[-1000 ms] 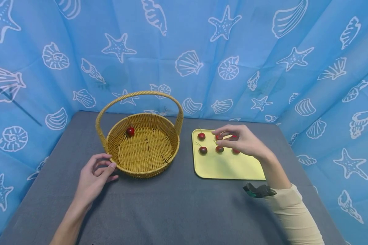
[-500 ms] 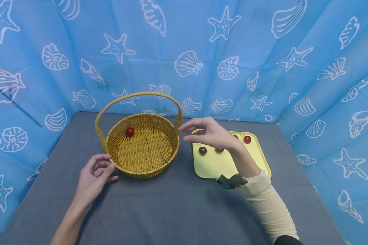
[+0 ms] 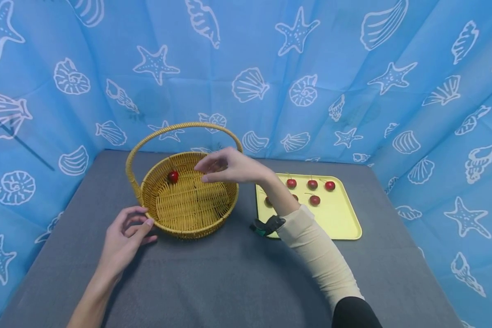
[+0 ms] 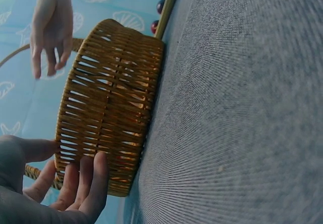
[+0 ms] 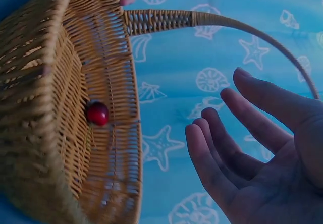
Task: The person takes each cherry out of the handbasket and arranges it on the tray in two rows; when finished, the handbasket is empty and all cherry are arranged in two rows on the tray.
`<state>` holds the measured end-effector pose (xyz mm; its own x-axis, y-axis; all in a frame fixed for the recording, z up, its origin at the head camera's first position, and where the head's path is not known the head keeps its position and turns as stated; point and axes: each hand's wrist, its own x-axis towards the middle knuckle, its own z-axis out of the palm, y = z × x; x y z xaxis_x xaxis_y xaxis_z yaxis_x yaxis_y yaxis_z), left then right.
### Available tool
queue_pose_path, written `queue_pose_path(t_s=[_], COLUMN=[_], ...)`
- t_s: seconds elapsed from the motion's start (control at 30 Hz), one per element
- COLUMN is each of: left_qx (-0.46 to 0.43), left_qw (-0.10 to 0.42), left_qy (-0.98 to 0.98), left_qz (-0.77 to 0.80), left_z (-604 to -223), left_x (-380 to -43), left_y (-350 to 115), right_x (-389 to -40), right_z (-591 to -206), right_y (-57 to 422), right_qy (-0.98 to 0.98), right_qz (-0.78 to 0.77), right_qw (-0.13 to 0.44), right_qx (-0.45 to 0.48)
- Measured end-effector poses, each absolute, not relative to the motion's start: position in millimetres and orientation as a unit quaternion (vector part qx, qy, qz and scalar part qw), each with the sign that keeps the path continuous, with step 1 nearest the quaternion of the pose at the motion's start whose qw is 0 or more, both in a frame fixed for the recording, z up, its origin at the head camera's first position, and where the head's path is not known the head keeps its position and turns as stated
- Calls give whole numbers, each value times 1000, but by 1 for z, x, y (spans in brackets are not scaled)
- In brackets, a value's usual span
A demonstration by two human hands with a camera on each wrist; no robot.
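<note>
A round woven wicker basket [image 3: 197, 230] with a tall arched handle stands left of centre. One dark red cherry [image 3: 173, 176] lies inside it, near the far left wall. My left hand [image 3: 127, 237] holds the basket by its near left rim, thumb and fingers around the edge. Over the basket's right side is my right hand [image 3: 229, 167], palm down in the head view. From the right wrist view, the right hand's [image 5: 262, 148] fingers are loosely bent and apart from the thumb, with nothing between them.
To the right lies a yellow rectangular tray [image 3: 328, 223] with several stemmed cherries [image 3: 312, 184] in its far half, partly hidden by my right forearm. Grey cloth [image 3: 213, 282] covers the table. A blue curtain [image 3: 270, 45] with shell prints hangs behind.
My right hand has moved left from above the tray to over the basket, uncovering cherries at the tray's right. The left hand stays at the basket rim.
</note>
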<state>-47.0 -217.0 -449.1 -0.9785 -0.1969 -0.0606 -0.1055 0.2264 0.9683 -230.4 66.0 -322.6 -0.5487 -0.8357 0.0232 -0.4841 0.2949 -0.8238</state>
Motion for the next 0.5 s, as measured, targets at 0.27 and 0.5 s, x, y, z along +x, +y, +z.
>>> queue_pose_path(t_s=[0.27,0.5], left_qx=[93,84], left_qw=[35,40], left_qy=[-780,-780], left_qz=[-618,-619], left_z=[-450,-451], left_x=[-47,-47], left_y=[-218,-218], right_x=[-253,-267], right_z=[-333,-347], right_y=[25,-7], right_qy=[789,774], right_qz=[-386,-433], right_qw=[253,321], right_qx=[-406,-333])
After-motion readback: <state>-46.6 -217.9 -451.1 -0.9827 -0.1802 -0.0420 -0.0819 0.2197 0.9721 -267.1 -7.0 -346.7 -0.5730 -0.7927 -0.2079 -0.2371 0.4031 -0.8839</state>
